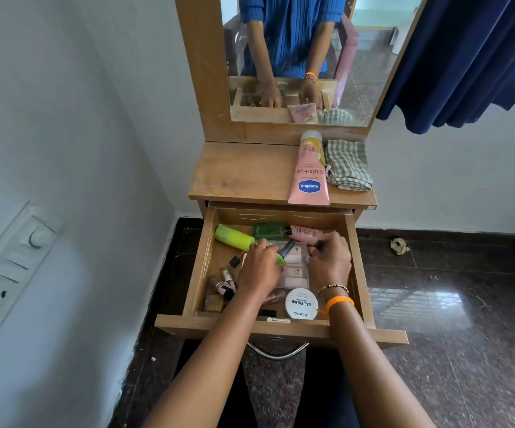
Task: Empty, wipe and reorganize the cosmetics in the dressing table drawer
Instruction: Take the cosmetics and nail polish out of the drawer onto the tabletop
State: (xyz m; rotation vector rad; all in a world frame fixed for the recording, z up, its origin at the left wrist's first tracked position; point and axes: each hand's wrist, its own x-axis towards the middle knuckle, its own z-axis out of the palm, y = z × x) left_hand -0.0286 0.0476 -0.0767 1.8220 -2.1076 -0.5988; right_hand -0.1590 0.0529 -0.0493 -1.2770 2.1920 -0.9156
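- Now we have both hands down inside the open drawer (pixel 202 267) of the dressing table (pixel 243 174), which is pulled out toward us.
- Our left hand (pixel 260 268) sits in the middle of the drawer, fingers curled round a small green thing (pixel 280 259) and a dark slim tube (pixel 287 248) that sticks out past the knuckles toward the far right.
- Our right hand (pixel 330 262) lies just to the right of it, fingers bent and pinching a small dark item (pixel 319 244); we cannot tell what that item is.
- Between and under the two hands lie pale sachets (pixel 294 267).
- Far left of the left hand lies a lime green bottle (pixel 234 237), with a darker green bottle (pixel 270 230) and a pink bottle (pixel 305 233) along the far wall of the drawer.
- Near left of the left hand, a cluster of small nail polish bottles (pixel 226 281) stands in the corner.
- Near the right wrist, a round white tub (pixel 301 304) labelled nail polish rests by the drawer front.
- On the table top, far from both hands, a pink Vaseline tube (pixel 310 174) lies beside a folded checked cloth (pixel 347 165).
- Behind it, the mirror (pixel 296 57) reflects our arms and a blue top.
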